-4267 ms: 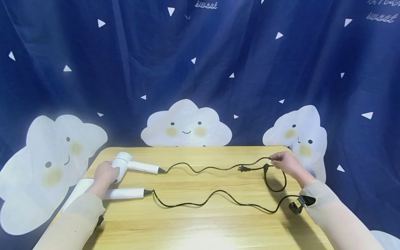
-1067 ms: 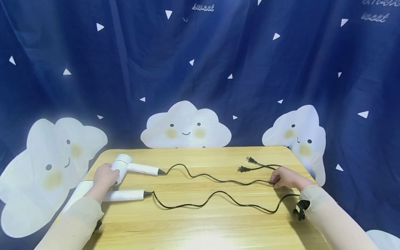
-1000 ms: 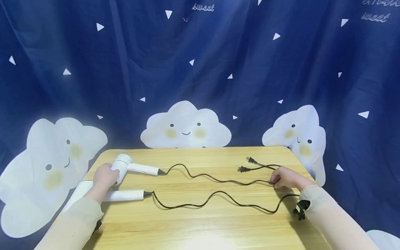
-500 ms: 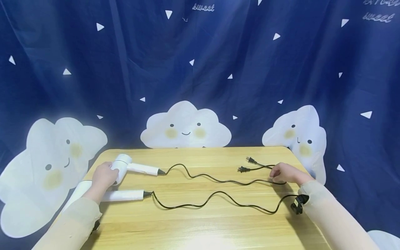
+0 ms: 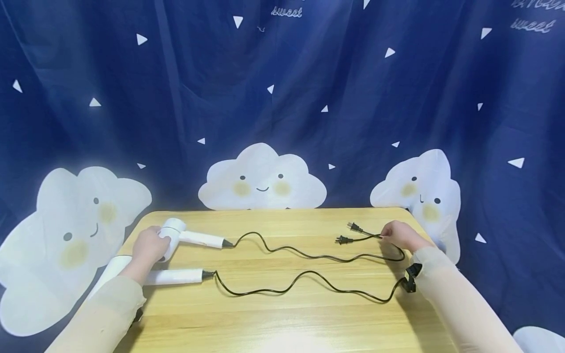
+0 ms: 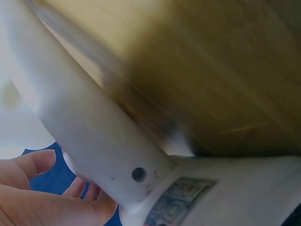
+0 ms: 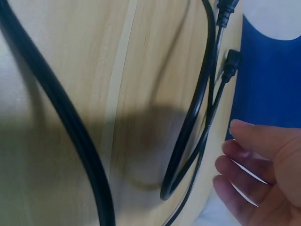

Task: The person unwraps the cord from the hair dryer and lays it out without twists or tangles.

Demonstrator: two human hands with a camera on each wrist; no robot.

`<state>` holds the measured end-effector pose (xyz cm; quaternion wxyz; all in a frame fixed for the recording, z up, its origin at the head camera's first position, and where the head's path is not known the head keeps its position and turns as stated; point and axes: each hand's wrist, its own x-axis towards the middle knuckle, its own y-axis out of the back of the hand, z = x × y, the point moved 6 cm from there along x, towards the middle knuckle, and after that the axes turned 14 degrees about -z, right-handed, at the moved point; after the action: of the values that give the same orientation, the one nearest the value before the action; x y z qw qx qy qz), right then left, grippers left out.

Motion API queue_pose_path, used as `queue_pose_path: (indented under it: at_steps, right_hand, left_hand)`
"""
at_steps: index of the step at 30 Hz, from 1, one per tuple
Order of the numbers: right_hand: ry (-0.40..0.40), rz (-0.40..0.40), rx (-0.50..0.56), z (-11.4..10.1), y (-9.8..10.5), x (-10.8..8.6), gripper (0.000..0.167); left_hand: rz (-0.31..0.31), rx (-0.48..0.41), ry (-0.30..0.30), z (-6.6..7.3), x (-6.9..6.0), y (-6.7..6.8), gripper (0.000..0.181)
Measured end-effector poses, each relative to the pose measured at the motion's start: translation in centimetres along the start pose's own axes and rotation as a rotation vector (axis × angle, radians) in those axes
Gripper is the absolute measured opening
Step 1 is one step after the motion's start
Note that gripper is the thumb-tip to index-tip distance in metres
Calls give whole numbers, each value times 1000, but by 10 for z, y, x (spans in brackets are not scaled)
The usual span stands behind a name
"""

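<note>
My left hand [image 5: 147, 247] grips the head of the far white hair dryer [image 5: 203, 239] at the table's left. Its thumb and curled fingers show in the left wrist view, partly behind the near white hair dryer [image 6: 94, 117]. That second dryer [image 5: 178, 276] lies under my left forearm, its head partly hidden. At the far right, my right hand [image 5: 403, 235] is beside the crossing ends of the black cords. Two plugs, one [image 5: 344, 239] and another [image 5: 354, 227], point left. In the right wrist view the fingers stand apart from the cord [image 7: 188, 125], with nothing between them.
Both cords snake rightward across the wooden table [image 5: 265, 323]; the near cord [image 5: 282, 292] passes under my right wrist, where a black wrist camera [image 5: 411, 278] hangs. A dark blue curtain [image 5: 282, 108] with cloud faces stands behind the table.
Earlier my right hand held the far cord, and one plug hung near a loop; now both plugs lie together. It has let go of that cord and moved toward the back. The left stays put.
</note>
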<state>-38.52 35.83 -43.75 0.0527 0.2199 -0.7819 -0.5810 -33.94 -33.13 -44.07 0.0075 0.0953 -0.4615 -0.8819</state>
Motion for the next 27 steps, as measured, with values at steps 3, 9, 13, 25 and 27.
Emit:
queue_pose_path:
  at_steps: [3, 9, 13, 25, 27]
  right_hand:
    - [-26, 26, -11, 5, -1, 5, 8]
    - [-52, 15, -29, 9, -7, 19, 6]
    - [-68, -5, -34, 12, -13, 27, 8]
    - [-119, 18, -86, 17, -29, 31, 11]
    - [-113, 19, -92, 16, -30, 31, 12]
  left_hand:
    - [-6, -14, -5, -2, 1, -2, 57]
    - [-18, -29, -2, -6, 2, -5, 58]
    - [-19, -22, -1, -9, 4, -6, 59]
    - [1, -5, -22, -8, 2, -7, 60]
    - [5, -3, -22, -7, 2, -7, 60]
